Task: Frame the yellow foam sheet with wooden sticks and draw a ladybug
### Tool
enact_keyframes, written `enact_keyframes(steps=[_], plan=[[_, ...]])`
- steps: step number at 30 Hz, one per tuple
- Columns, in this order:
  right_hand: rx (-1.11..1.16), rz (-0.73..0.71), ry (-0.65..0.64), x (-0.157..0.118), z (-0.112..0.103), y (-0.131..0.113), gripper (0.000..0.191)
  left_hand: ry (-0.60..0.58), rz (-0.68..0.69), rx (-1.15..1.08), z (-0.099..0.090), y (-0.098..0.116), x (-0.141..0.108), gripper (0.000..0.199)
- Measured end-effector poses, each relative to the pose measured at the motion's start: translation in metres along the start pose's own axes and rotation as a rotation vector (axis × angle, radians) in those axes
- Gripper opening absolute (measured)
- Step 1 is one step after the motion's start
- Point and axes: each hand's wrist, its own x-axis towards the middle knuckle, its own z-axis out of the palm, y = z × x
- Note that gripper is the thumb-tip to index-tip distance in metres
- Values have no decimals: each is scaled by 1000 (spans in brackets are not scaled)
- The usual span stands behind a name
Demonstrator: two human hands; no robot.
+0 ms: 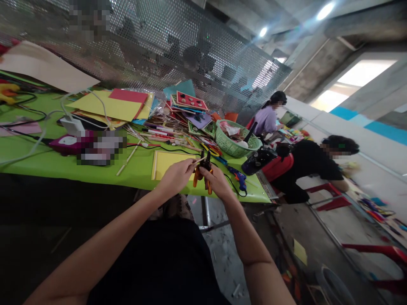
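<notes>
My right hand (216, 181) is closed around orange-handled pliers (208, 164), whose dark jaws point up and away from me. In my left hand (178, 176) a thin pale wooden stick (199, 161) is pinched, its far end reaching to the pliers' jaws. Whether the jaws touch the stick I cannot tell. Under and just beyond my left hand lies a yellow card (167, 163) with pale sticks along its left and top edges. To the right of my right hand rests a blue glue gun (239, 177) with a dark cord.
A green basket (237, 146) stands behind my right hand, beside a dark cylindrical object (259, 161). Coloured paper (117, 106), several pens and sticks, and a magenta power strip (71, 143) with cables lie to the left. Two people sit at the right.
</notes>
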Motion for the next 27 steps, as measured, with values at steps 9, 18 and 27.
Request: enact_keyframes(steps=[9,18,27], plan=[[-125,-142,124,2,1,9,29,-16,31,43,-4,-4,-1,25],[119,-159,58,3,0,17,33,6,51,82,-7,-1,-3,30],[133,-122,-2,-4,-2,7,30,-18,16,72,-8,3,-9,32]])
